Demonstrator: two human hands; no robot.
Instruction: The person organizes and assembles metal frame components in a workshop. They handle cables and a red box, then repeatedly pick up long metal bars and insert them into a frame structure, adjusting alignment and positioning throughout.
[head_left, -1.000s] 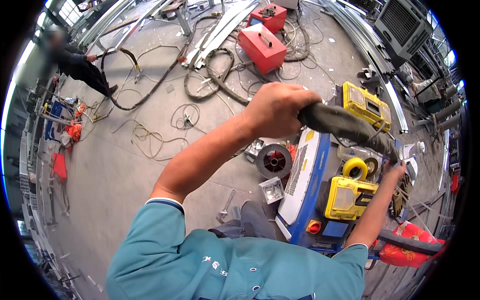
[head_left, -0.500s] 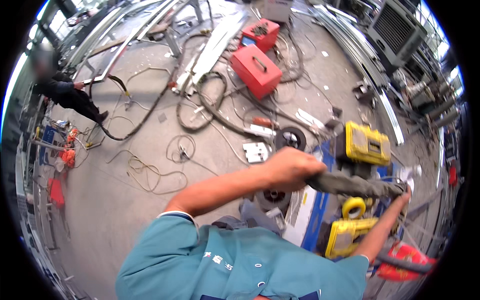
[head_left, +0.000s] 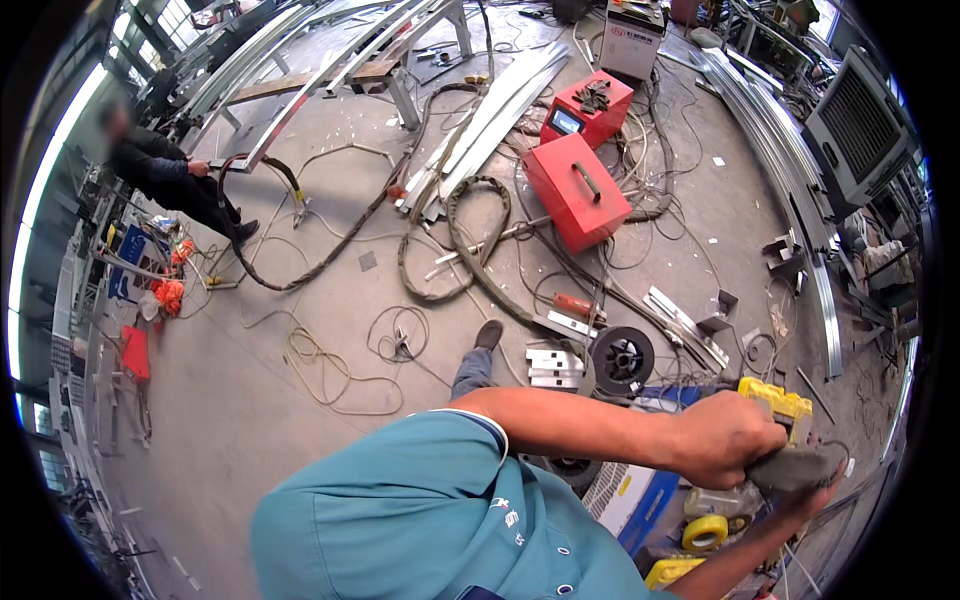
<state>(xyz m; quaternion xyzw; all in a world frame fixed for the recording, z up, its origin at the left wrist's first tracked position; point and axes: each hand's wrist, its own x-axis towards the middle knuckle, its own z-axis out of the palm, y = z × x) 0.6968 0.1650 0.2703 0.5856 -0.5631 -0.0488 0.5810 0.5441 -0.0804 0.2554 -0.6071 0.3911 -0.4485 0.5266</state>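
Observation:
My left hand (head_left: 730, 437) is closed in a fist round one end of a wrinkled grey-green cloth-like length (head_left: 790, 470). I cannot tell whether it is a loose cloth or a sleeve over a cable. The other end lies in my right hand (head_left: 822, 492), whose fingers are partly hidden behind it. Both hands are close together at the lower right, above a blue and white machine (head_left: 640, 505). Beneath them, on or beside that machine, are a yellow tape roll (head_left: 705, 533) and a yellow case (head_left: 775, 398), which my left hand partly covers.
A black wire spool (head_left: 622, 360) and slotted metal plates (head_left: 555, 368) lie beyond my left arm. Two red machines (head_left: 577, 190) stand farther off, with thick sleeved cable (head_left: 455, 215) looped on the floor. At the far left a person (head_left: 165, 175) holds metal framing. Long metal profiles (head_left: 780, 150) lie at the right.
My view has turned to the left. My left hand has moved right, toward my right hand, and the grey-green length between them, stretched out before, is now bunched short.

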